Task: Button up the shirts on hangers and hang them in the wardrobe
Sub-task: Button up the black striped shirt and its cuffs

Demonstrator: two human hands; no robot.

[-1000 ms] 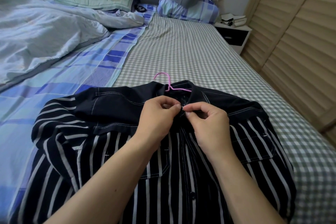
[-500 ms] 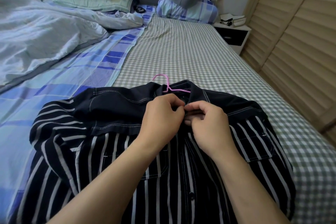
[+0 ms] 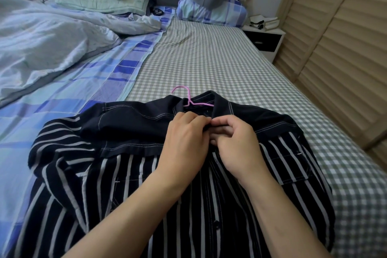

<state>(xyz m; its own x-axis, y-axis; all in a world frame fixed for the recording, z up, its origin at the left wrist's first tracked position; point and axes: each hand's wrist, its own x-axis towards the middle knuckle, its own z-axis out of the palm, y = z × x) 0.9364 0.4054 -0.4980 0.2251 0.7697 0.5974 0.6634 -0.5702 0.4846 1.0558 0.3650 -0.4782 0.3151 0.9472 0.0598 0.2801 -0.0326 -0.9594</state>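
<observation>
With left hand (image 3: 184, 132) and right hand (image 3: 232, 136) both pinching the placket of the shirt (image 3: 125, 174) lying on the bed (image 3: 209, 58) at six o'clock, best worked slowly, button eased fully through.

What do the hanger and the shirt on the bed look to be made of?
Hanger: thin pink rod with a smooth bend, probably plastic-coated wire; bare plastic is possible. Shirt: matte woven cloth, likely cotton or a blend, judging by its soft creases and white contrast stitching.
</observation>
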